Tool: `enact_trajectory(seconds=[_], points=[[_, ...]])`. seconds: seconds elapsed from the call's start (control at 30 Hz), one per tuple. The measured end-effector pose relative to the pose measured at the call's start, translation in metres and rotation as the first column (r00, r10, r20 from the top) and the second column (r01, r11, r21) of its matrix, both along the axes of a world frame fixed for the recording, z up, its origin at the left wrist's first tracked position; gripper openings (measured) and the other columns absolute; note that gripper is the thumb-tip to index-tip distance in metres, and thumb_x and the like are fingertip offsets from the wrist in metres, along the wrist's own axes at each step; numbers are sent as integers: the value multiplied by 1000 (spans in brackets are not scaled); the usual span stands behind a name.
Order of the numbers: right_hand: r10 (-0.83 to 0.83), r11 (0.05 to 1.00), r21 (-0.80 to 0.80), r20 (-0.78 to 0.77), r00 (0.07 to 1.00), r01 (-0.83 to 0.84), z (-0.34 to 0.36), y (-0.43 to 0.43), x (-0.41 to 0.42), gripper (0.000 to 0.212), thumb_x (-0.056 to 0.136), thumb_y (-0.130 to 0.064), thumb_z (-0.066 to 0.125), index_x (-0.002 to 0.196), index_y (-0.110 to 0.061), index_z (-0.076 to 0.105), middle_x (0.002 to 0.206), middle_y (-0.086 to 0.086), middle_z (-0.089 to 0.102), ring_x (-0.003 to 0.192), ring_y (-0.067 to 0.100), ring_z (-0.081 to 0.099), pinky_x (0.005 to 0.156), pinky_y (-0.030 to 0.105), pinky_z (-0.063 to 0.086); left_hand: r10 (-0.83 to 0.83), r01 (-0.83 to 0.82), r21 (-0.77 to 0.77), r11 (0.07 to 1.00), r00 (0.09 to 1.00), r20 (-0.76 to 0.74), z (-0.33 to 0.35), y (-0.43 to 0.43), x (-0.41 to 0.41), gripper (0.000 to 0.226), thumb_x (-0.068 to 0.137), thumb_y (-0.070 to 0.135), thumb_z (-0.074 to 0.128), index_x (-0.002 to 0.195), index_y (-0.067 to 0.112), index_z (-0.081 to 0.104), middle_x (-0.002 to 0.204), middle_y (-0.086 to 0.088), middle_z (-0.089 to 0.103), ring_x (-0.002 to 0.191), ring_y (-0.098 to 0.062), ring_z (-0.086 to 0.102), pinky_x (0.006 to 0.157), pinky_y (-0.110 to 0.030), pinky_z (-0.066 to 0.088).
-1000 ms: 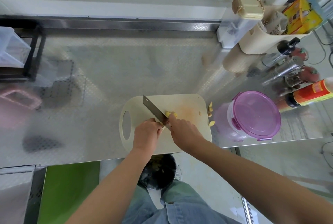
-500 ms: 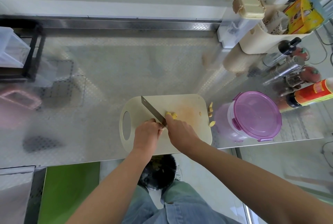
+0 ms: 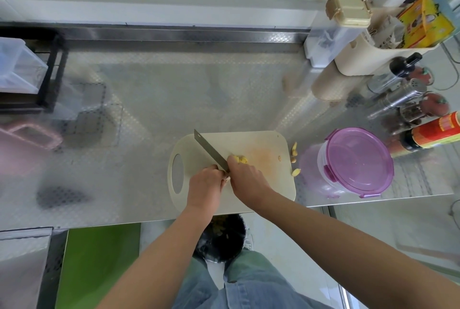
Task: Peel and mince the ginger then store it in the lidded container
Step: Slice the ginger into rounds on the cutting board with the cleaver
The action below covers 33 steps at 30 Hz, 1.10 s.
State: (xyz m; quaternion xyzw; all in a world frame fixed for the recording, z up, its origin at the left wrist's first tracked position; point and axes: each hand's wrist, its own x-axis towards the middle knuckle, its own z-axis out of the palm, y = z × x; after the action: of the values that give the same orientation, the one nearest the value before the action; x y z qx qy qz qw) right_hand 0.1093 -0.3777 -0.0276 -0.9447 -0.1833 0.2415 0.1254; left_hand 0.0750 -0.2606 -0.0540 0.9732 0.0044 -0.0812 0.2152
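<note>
On the cream plastic cutting board, our right hand pins the small yellow peeled ginger piece, fingers curled onto it; our left hand has its fingers clamped round the handle of the long grey knife, blade just beside the ginger. We judge the ginger light, firm, fibrous and damp, so apt to skid: best held low, fingertips tucked back from the blade. The purple-lidded round clear container stands closed nearby

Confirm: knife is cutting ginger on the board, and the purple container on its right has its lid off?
Wrong on the lid: the head view shows it on the purple container. The knife is cutting ginger on the board.
</note>
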Motion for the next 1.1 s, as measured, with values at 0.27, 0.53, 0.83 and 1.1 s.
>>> enact_trajectory(seconds=[0.27,0.53,0.83,1.1], points=[[15,999,-28,-3,1000,-15,-14,-16,-9,37,93,1,40,126,-13,33,90,9,62,73,28,60,61,38,49,-26,27,-15,1000,1000,16,-1,2,1,15,92,20,61,93,23,76,85,-4,69,77,-26,63,57,-30,42],[11,1000,-20,-1,1000,-11,-17,-2,-4,27,92,4,39,114,-12,37,89,9,58,74,31,62,62,38,47,-14,14,9,1000,1000,-8,-2,0,1,15,92,17,59,95,16,74,92,-4,69,83,-25,63,61,-29,38],[-42,999,11,-24,999,42,-18,-10,1,16,97,-10,39,113,-14,35,91,9,59,77,35,60,65,43,49,1,-2,-44,999,1000,-22,-4,4,0,14,92,22,61,97,23,74,92,2,68,82,-21,62,62,-26,39],[-90,980,173,-46,995,97,3,-25,12,8,99,-20,42,103,-13,39,85,9,55,70,32,54,58,39,44,62,-67,-95,993,997,-52,-2,3,-3,11,89,19,66,99,15,69,93,-4,67,83,-22,61,72,-32,48]])
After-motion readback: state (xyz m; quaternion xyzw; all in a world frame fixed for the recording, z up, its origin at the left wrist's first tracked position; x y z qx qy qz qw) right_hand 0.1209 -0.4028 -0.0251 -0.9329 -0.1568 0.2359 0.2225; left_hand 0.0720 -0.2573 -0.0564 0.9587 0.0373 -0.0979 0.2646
